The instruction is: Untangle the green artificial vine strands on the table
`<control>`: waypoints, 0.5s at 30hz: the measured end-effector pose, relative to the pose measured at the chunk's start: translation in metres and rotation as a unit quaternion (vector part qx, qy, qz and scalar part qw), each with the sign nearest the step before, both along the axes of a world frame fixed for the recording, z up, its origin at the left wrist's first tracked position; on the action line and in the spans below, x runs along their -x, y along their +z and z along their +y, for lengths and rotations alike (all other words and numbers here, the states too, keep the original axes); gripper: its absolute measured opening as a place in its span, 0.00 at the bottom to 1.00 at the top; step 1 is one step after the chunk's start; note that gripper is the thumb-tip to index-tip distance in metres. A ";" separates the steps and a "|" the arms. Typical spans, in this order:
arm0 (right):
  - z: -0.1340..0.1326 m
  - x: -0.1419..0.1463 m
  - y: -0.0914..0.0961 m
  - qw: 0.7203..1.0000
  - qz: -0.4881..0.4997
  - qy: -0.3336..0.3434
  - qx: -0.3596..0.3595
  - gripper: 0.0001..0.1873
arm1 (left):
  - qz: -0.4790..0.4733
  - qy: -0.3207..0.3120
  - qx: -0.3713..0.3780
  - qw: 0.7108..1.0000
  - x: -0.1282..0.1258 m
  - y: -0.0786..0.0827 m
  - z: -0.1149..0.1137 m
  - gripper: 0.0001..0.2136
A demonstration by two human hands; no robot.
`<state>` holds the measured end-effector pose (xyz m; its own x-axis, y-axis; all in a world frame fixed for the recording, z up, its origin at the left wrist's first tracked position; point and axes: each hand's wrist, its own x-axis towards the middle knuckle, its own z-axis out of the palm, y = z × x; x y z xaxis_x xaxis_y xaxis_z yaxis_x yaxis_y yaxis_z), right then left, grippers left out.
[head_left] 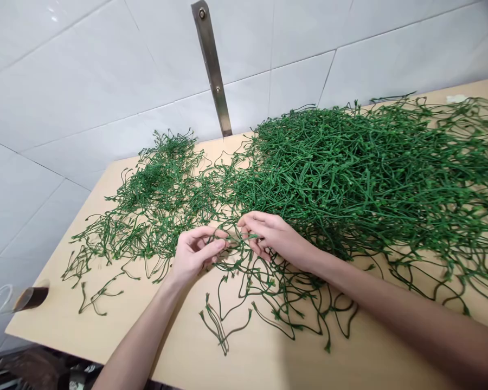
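Note:
A big tangled heap of green plastic stems [361, 173] covers the right and middle of a light wooden table [264, 357]. A smaller, looser pile of the same stems [154, 195] lies at the left. My left hand [195, 252] and my right hand [274, 238] meet near the table's middle. Both pinch one thin green stem [238, 238] between thumb and fingers, just above the loose stems spread in front of the heap.
White tiled walls [85, 86] rise behind and to the left of the table. A metal bracket strip [212, 65] runs down the wall to the table's back edge. A clear plastic cup [12, 300] lies at the table's left corner. Scattered single stems [219, 319] lie near the front.

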<state>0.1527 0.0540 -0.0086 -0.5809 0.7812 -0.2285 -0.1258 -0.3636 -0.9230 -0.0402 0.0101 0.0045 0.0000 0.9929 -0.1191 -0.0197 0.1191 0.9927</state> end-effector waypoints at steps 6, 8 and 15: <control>0.002 -0.005 0.004 0.996 -0.019 0.085 -0.030 0.30 | 0.055 -0.047 -0.002 0.997 -0.003 0.003 -0.001 0.08; 0.000 -0.006 0.004 0.990 -0.029 0.121 -0.073 0.25 | 0.061 -0.058 -0.016 0.996 -0.003 0.003 0.000 0.07; 0.000 -0.005 0.002 0.977 -0.047 0.158 -0.132 0.22 | 0.080 -0.083 -0.041 0.992 -0.002 0.004 0.001 0.08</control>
<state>0.1576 0.0540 -0.0063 -0.7892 0.6048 -0.1066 0.0436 -0.1181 -0.9920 -0.0382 0.0115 0.0087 0.1520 0.9871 -0.0501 0.1528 0.0266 0.9879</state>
